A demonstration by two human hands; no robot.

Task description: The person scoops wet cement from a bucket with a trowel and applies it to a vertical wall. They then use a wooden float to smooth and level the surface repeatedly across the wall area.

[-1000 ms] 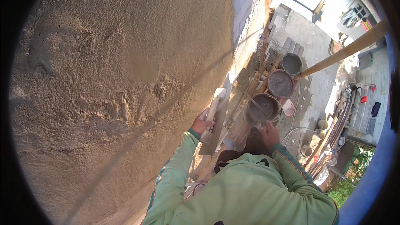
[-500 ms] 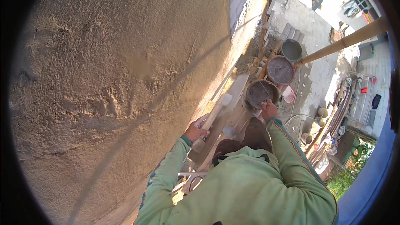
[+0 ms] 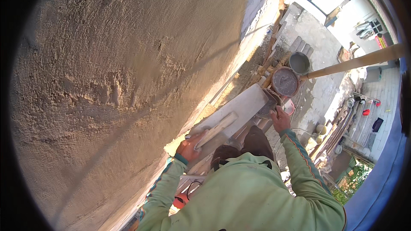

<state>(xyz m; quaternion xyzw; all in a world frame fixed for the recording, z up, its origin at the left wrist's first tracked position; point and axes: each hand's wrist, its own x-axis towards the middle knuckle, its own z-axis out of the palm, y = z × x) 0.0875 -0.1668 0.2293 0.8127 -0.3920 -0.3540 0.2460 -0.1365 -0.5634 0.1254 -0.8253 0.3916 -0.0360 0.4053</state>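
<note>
My left hand [image 3: 190, 146] is closed round the end of a handle on a long, pale, flat plastering float [image 3: 252, 99]. The float lies slantwise over my legs, its far end overlapping a dark mortar bucket [image 3: 272, 98]. Beside that bucket, my right hand [image 3: 281, 119] has its fingers curled at the near rim; what they grip is hidden. To my left rises a wall of wet, rough brown plaster [image 3: 141, 60], smoother toward its right edge.
Beyond lie a reddish tub of grey mix [image 3: 285, 81] and a dark bucket [image 3: 299, 62]. A bamboo pole [image 3: 355, 62] slants across the right. Poles and pipes [image 3: 334, 132] lie on the floor below. Planks [image 3: 239, 132] run under the float.
The float has swung out from the wall and turned its broad face up, its far end now over the bucket. My right hand has shifted slightly right and nearer. The view has tilted.
</note>
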